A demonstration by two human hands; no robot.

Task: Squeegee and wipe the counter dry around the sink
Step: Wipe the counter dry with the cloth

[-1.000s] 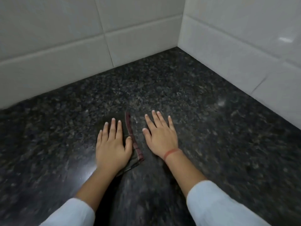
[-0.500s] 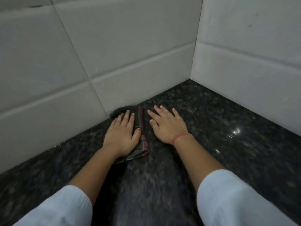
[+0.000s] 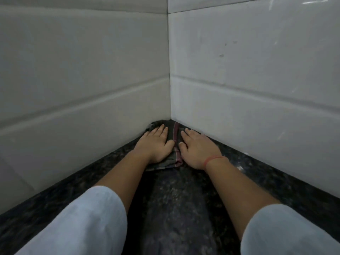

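Observation:
A dark cloth (image 3: 173,133) with a reddish stripe lies pushed into the far corner of the black speckled counter (image 3: 174,208). My left hand (image 3: 153,144) presses flat on the cloth's left part, fingers together and reaching the wall. On the stripe's other side my right hand (image 3: 197,150) lies flat, its fingertips on the cloth's right edge. A red thread (image 3: 211,160) circles my right wrist. Most of the cloth is hidden under my hands. No sink or squeegee is in view.
White tiled walls close the corner, one on the left (image 3: 82,89) and one on the right (image 3: 257,89), and they meet just behind the cloth. The counter runs back toward me between my white-sleeved forearms.
Both hands have slid the cloth forward and to the right across the counter, from the open surface along the left wall into the corner. My view has followed closer to the walls.

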